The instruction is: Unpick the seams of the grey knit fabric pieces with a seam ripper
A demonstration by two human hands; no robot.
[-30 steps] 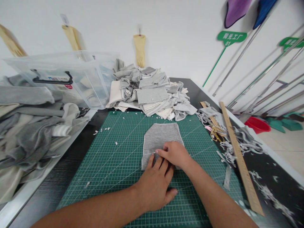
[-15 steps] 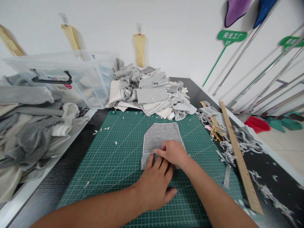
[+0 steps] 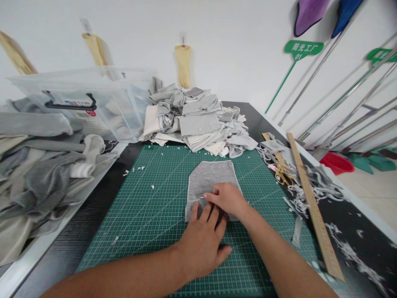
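A grey fabric piece (image 3: 211, 176) with pale stitched edges and one cut-off corner lies flat on the green cutting mat (image 3: 149, 231). My left hand (image 3: 204, 242) rests palm down over its near end, fingers spread and pressing on the cloth. Just beyond those fingertips, my right hand (image 3: 228, 200) is closed in a pinch. A thin, shiny pointed tool (image 3: 201, 198) sticks out from its fingertips along a seam line; most of it is hidden in the hand, so its kind cannot be made out.
Grey and cream cloth pieces (image 3: 198, 120) are heaped at the back. More cloth (image 3: 46, 169) lies left, near a clear plastic bin (image 3: 124, 107). On the right are gold-handled scissors (image 3: 282, 176), a wooden ruler (image 3: 313, 203) and fabric scraps (image 3: 299, 198).
My right hand has shifted very slightly, and more of the thin tool's tip shows at its fingertips. My left hand stays spread on the cloth. The view has moved a little.
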